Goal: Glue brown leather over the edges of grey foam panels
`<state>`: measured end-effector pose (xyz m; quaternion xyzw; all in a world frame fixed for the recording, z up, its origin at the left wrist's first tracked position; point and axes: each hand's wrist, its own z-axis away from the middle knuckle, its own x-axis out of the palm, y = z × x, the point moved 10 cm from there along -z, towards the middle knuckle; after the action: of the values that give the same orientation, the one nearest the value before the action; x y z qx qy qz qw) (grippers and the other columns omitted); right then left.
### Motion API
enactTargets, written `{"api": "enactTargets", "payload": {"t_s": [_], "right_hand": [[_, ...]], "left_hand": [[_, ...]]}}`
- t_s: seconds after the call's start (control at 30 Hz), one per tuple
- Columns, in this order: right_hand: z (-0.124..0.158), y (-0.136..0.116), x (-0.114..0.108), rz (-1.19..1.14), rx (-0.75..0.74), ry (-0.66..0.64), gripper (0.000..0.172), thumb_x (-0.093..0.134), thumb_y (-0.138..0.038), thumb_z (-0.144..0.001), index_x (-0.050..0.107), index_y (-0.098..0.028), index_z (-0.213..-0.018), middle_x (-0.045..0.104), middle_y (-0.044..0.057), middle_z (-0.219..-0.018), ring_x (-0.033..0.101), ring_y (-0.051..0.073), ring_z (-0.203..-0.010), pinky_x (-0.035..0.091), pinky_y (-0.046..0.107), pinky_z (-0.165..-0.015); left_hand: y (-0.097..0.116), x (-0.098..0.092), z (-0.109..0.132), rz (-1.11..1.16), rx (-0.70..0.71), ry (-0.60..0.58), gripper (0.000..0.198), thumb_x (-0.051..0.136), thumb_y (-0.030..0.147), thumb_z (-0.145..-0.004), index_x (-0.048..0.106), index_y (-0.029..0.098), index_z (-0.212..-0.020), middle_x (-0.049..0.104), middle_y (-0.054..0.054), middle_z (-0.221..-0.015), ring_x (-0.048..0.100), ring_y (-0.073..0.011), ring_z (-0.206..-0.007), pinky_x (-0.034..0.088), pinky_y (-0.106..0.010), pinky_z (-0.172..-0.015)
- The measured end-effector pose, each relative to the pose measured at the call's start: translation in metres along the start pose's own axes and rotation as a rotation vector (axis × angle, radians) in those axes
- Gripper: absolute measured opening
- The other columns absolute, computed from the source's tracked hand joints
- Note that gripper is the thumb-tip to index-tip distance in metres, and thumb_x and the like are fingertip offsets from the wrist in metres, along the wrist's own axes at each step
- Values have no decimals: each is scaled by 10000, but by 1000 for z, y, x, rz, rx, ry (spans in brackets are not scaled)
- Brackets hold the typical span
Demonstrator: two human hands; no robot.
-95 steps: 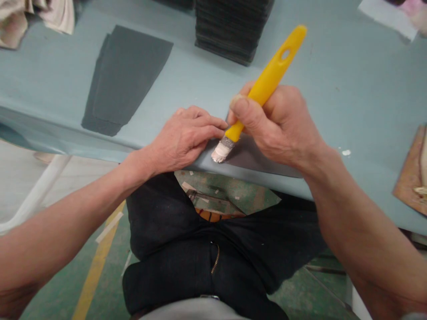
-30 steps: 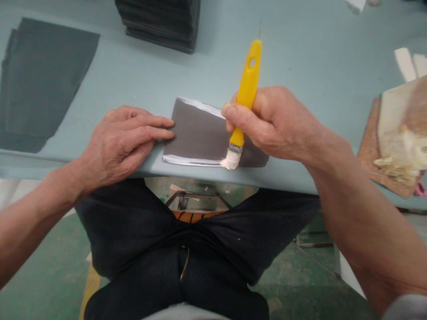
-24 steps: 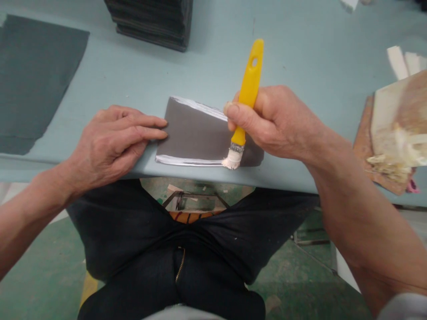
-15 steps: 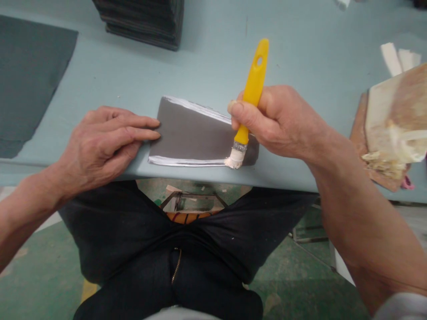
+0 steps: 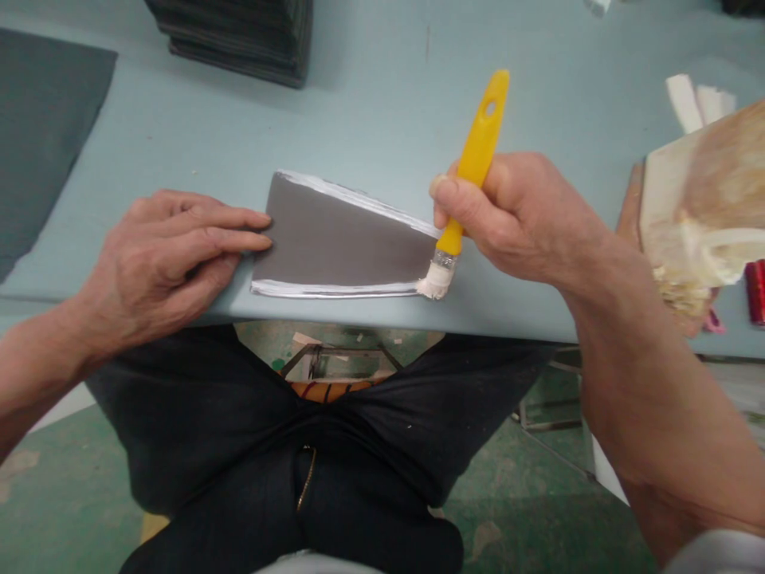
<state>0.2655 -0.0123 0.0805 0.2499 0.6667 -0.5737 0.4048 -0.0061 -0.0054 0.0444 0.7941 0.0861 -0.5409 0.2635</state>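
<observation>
The gray piece (image 5: 347, 239) lies long, nine to three o'clock, by the near edge of the desk (image 5: 370, 119); the brush (image 5: 480, 147) hides its four-o'clock corner. The right hand (image 5: 511, 215) has the brush in its grip, handle toward one. The left hand (image 5: 161, 255), grip loose, touches the nine-o'clock end. Room spreads toward twelve. The dark stack (image 5: 239, 40) at eleven is cut off.

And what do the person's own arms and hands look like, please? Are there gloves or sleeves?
The left hand and the right hand wear no gloves, and no ring or watch shows. The left forearm is bare as far as visible. The right forearm is bare up to a light grey sleeve at the picture's lower corner.
</observation>
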Motion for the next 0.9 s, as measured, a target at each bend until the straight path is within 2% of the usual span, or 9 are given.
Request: {"api": "enactTargets", "payload": {"t_s": [0.2,0.3,0.47,0.73,0.9], "right_hand": [[6,11,-7,-52,33,56,447,585,-436,-1067,692,-251,-675,646,-9,-618,569,169,-597,380,345,-638],[8,19,-9,-63,72,60,420,647,-412,-1055,726,-253,-675,600,-23,-576,525,157,-551,403,339,-644],[10,26,-13,-100,92,80,391,730,-429,-1006,726,-272,-649,521,-33,-520,454,152,-513,413,338,-646],[14,22,-14,-60,73,68,409,607,-420,-1035,674,-277,-658,480,-25,-523,432,159,-521,398,346,-660],[17,20,-13,-45,114,97,406,571,-431,-1031,662,-272,-669,477,-20,-537,468,167,-552,396,345,-661]], "left_hand": [[-1,1,1,19,-17,1,364,554,196,-1075,675,315,-1397,702,-25,-1527,691,-270,-1328,474,-554,-1194],[-1,1,0,29,-17,-9,411,557,197,-1069,660,358,-1433,687,17,-1546,689,-257,-1337,474,-540,-1206],[-3,0,1,26,-26,-6,419,562,194,-1069,656,362,-1440,682,22,-1550,684,-259,-1345,474,-536,-1210],[-2,2,1,14,-27,-10,361,558,214,-1080,665,330,-1405,696,-4,-1530,690,-264,-1332,478,-546,-1200],[-2,2,2,2,-14,3,372,562,214,-1073,659,341,-1409,702,-5,-1524,696,-265,-1317,490,-552,-1183]]}}
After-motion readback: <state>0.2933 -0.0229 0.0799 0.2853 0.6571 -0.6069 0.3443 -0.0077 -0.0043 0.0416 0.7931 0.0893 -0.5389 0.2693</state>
